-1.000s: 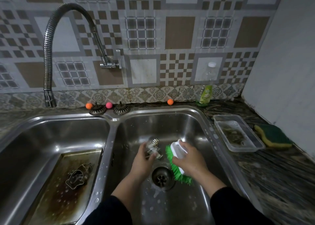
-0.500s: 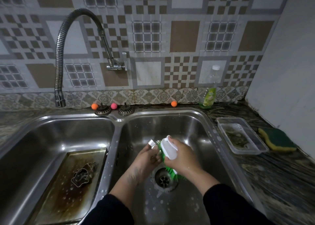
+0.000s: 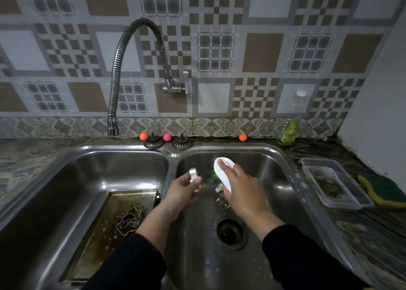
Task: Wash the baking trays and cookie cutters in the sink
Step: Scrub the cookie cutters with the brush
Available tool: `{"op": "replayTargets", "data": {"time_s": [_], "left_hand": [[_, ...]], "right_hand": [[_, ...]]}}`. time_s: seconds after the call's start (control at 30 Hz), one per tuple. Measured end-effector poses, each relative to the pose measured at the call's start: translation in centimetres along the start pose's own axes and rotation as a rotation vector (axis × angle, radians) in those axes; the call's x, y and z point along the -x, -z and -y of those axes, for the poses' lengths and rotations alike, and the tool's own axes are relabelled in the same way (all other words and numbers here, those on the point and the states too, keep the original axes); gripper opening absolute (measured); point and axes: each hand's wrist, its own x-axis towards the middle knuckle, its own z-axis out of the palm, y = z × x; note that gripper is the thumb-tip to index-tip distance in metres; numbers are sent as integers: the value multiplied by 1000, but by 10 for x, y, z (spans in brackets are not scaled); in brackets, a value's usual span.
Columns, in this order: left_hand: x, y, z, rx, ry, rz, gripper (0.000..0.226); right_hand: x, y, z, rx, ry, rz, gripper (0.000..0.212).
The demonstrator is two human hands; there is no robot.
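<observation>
My left hand (image 3: 183, 189) pinches a small metal cookie cutter (image 3: 194, 174) above the right sink basin (image 3: 274, 175). My right hand (image 3: 243, 187) grips a white scrub brush (image 3: 224, 172) with green bristles, held just right of that cutter. Another metal cutter (image 3: 220, 196) lies under the brush on the basin floor, partly hidden by my right hand. In the left basin (image 3: 66, 179) a stained baking tray (image 3: 105, 234) lies flat with an animal-shaped cutter (image 3: 129, 220) on it.
A flexible faucet (image 3: 118, 74) arches over the left basin. Two strainer plugs (image 3: 168, 143) and small coloured balls sit on the back ledge. A soap bottle (image 3: 289, 131), a clear plastic container (image 3: 334, 185) and a yellow-green sponge (image 3: 383, 189) are on the right counter.
Both hands have risen away from the drain toward the back of the right basin and moved apart. The brush no longer touches the cutter in my left hand.
</observation>
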Motion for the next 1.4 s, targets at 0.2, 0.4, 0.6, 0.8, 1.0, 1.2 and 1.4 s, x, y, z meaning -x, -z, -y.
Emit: {"op": "replayTargets", "data": {"time_s": [0.2,0.4,0.6,0.8,1.0,1.2,1.4], "left_hand": [[8,76,6,-547,-77,-251,53],[28,137,51,-1099,184,-306,39],[32,151,80,-1240,211,-286,60],[21,147,58,-1271,180,-273,53],[-5,109,6,-1237,-82,-329,28],[-32,21,-22,-1167,-299,-256,27],[-61,-43,22,-1094,-164,-40,39]], "right_hand": [[-2,-12,2,-86,-155,132,75],[2,-37,14,-110,-209,203,78],[4,-48,21,-94,-222,218,79],[4,-44,11,-117,-260,232,79],[4,-12,-29,-133,-334,280,79],[-5,52,-108,-113,-393,182,79],[0,84,-189,-99,-512,88,77]]}}
